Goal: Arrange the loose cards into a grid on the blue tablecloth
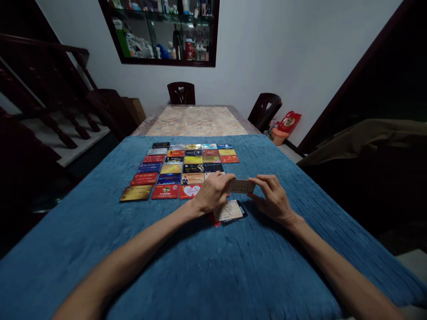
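Pale card point(240, 186) pinched between left hand point(213, 192) and right hand point(271, 195), fingers closed; placing step; open slot at 12 o'clock in card grid point(187, 169); small pile point(230, 211) at 6 o'clock on bench point(233, 266).

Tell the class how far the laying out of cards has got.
Done: rows of cards lie face up in a grid on the blue cloth. In hand: the left hand and right hand hold one pale card between them. Left: a small stack waits beneath the hands.
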Available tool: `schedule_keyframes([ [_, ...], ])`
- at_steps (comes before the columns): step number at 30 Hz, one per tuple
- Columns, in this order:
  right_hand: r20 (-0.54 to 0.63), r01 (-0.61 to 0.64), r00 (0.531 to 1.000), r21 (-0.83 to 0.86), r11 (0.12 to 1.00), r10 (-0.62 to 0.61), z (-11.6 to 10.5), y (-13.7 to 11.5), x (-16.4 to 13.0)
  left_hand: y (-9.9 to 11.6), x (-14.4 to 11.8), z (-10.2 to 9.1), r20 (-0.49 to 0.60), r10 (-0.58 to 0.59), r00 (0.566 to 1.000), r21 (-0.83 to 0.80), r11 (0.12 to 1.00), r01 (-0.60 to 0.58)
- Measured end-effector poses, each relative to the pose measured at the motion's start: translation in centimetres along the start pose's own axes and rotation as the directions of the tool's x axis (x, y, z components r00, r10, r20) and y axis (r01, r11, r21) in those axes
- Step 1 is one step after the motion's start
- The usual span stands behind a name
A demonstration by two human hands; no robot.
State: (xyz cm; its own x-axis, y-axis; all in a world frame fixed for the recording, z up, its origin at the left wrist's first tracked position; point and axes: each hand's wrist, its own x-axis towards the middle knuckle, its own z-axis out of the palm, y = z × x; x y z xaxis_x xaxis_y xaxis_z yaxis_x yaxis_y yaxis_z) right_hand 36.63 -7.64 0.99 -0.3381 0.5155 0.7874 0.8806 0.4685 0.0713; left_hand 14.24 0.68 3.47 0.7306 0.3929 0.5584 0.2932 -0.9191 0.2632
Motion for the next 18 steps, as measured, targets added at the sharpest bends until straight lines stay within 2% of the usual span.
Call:
schedule_keyframes([
  [10, 0.037, -0.061, 0.998, 0.044, 0.997, 0.059, 0.6, 0.2, 2.1, -1.0, 0.5, -2.2, -0.018, 0.060, 0.998, 0.013, 0.998, -0.059],
  [18, 0.079, -0.097, 0.993, 0.121, 0.988, 0.087, 2.3, 1.0, 4.5, -2.6, 0.8, -3.5, -0.002, 0.087, 0.996, 0.173, 0.981, -0.086],
])
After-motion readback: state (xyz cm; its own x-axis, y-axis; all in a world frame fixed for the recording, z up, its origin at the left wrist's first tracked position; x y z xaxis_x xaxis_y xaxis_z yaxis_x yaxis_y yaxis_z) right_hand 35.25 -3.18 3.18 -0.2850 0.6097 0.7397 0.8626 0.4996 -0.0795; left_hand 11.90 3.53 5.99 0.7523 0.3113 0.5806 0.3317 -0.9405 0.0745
